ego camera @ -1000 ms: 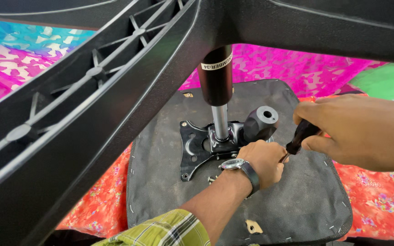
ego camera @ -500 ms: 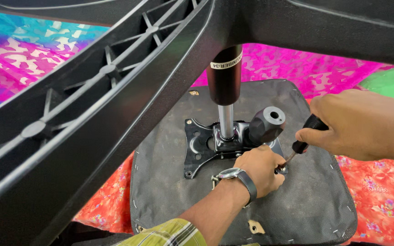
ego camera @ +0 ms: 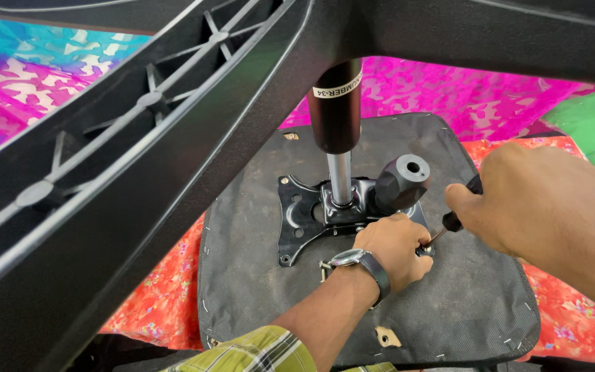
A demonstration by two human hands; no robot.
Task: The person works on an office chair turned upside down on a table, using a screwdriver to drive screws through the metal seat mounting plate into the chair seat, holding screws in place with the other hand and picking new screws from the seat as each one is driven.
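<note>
Screwdriver point(ego camera: 457, 209) gripped in right hand point(ego camera: 538, 200), fingers closed.

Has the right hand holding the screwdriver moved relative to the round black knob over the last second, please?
No. The right hand holds the screwdriver just right of the black knob, as it did a second ago; the small shifts match the camera's own movement.

A mounting plate point(ego camera: 311, 213) lies on an upturned seat base point(ego camera: 256, 275), a gas cylinder point(ego camera: 337, 124) standing on it; both hands rest right of it.

Matt black fabric seat underside point(ego camera: 256, 275), glossy metal piston point(ego camera: 339, 178)
</note>
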